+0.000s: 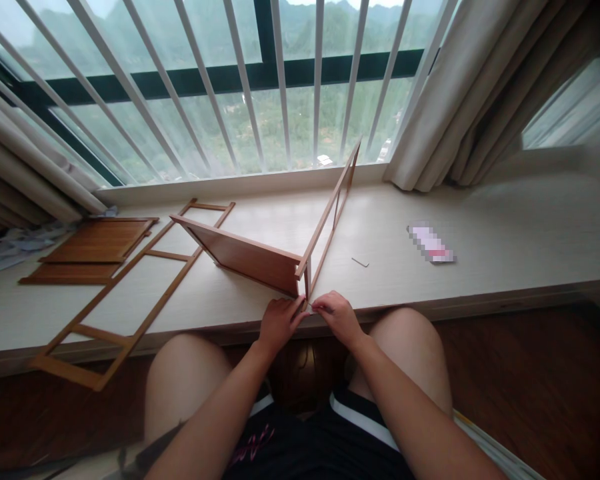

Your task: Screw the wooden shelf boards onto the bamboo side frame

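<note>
A slatless wooden frame (329, 230) stands on its long edge on the pale sill, running away from me. A brown wooden panel (253, 259) stands on edge too, meeting the frame near its close end at an angle. My left hand (280, 321) is closed at the lower near corner of the frame, thumb and fingers against it. Just right of that corner, my right hand (337, 317) pinches something small that I cannot make out. Both hands' fingertips almost meet. A small bent hex key (360, 262) lies on the sill, right of the frame.
A second long wooden frame (157, 293) lies flat at the left, overhanging the sill's front edge. Beyond it are stacked wooden panels (100, 241). A blurred-out pinkish object (431, 243) lies to the right. Window bars (285, 87) and curtains (455, 100) border the sill (505, 233).
</note>
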Tool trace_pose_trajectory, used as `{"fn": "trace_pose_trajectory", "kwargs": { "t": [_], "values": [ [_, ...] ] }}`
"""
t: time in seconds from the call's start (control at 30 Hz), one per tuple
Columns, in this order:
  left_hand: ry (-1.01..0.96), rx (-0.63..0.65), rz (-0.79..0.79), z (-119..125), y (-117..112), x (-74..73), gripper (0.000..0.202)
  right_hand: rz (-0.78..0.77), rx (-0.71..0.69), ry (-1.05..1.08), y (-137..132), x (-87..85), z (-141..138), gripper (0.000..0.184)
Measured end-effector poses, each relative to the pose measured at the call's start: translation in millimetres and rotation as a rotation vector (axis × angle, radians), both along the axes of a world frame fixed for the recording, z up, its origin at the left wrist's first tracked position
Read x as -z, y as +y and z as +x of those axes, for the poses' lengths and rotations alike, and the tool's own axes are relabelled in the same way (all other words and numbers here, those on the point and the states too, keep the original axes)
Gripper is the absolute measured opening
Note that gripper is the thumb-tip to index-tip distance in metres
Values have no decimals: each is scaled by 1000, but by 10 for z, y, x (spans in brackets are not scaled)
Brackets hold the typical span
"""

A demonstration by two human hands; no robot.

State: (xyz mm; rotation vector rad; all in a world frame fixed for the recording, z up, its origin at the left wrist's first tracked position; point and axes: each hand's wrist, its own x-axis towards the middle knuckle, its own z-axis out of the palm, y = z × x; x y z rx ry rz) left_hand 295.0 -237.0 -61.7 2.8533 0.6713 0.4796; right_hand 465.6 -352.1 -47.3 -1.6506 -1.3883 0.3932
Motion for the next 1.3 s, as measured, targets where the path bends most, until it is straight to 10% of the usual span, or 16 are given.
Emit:
{"fn": "trace_pose_trajectory", "kwargs": {
  "t": [1.3],
  "values": [
    [-28,-12,-60,1,13,27,47,-67,160,-314,103,95,-144,8]
  ]
}}
